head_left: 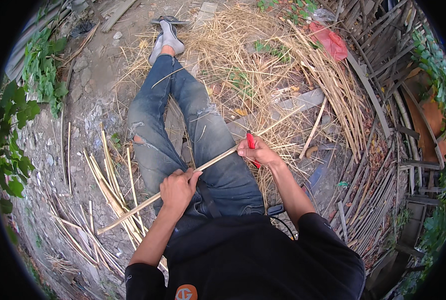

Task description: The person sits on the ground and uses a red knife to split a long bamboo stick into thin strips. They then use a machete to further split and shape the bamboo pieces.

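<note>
A long, pale bamboo strip (215,160) slants across my lap, from low on the left up to the right. My left hand (177,189) is closed around it near my left thigh, thumb along the top. Above my other thigh, my right hand (261,153) grips a slim red-handled knife (251,141) held crosswise to the strip. The fingertips of that hand also touch the strip. The knife's cutting edge is hidden or too small to make out.
A large blade (317,176) with a wooden handle (311,151) lies right of my right forearm. Split strips (109,187) lie on the left. Straw-like shavings (233,60) cover the ground ahead; more long strips (328,75) and a red bag (328,40) lie to the right.
</note>
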Demonstrator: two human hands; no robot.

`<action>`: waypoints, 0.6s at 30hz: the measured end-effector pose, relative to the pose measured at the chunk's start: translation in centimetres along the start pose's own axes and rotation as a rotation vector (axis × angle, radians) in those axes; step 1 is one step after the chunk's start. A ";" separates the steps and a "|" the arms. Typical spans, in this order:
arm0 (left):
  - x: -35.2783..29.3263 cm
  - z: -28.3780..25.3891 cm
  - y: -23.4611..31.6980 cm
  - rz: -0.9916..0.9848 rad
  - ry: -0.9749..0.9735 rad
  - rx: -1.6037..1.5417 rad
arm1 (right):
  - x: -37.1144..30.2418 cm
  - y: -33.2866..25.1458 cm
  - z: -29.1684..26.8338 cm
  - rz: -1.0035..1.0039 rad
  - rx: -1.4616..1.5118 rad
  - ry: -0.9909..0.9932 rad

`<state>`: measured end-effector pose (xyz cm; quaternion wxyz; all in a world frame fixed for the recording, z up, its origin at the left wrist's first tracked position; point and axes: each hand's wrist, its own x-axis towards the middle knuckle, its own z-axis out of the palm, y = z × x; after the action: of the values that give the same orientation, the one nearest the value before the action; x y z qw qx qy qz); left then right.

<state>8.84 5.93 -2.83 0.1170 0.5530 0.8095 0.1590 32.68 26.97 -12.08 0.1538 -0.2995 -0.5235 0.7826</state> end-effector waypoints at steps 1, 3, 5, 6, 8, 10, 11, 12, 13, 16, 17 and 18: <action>0.0 0.0 0.1 0.005 0.004 0.005 | -0.1 -0.3 0.0 0.013 0.064 -0.029; 0.0 0.0 0.3 0.016 0.003 0.009 | -0.2 -0.4 0.0 0.026 0.184 -0.100; 0.1 0.2 0.5 0.026 -0.004 0.010 | -0.3 -0.3 0.0 0.027 0.296 -0.181; 0.5 0.2 0.8 0.027 -0.012 0.030 | 0.1 -0.3 0.9 0.010 0.207 -0.269; 1.1 0.4 1.4 0.017 -0.025 0.069 | 0.6 -1.1 3.9 -0.019 0.026 -0.450; 1.3 0.2 1.1 -0.019 -0.017 0.059 | -0.1 -3.4 3.8 -0.160 0.200 -0.430; 1.4 0.3 0.8 -0.029 -0.017 0.052 | -0.2 -4.0 3.0 -0.290 0.288 -0.564; 1.4 0.3 0.5 -0.037 -0.027 0.047 | -0.6 -4.3 2.5 -0.420 0.384 -0.693; 1.3 0.3 0.3 -0.050 -0.020 0.042 | -2.0 -6.0 3.1 -0.300 0.578 -0.836; 1.5 0.3 0.1 -0.067 -0.011 -0.016 | -3.6 -8.4 2.9 -0.464 0.694 -0.852; 1.3 0.5 -0.4 -0.070 -0.017 -0.054 | -4.3 -8.3 1.1 -0.442 0.675 -0.705; 1.3 0.5 -0.7 -0.070 -0.017 -0.092 | -5.0 -7.9 -1.3 -0.423 0.649 -0.562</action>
<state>7.93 6.99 -3.57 0.1544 0.5198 0.8191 0.1873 36.79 28.39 -3.67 0.2477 0.1004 -0.3230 0.9078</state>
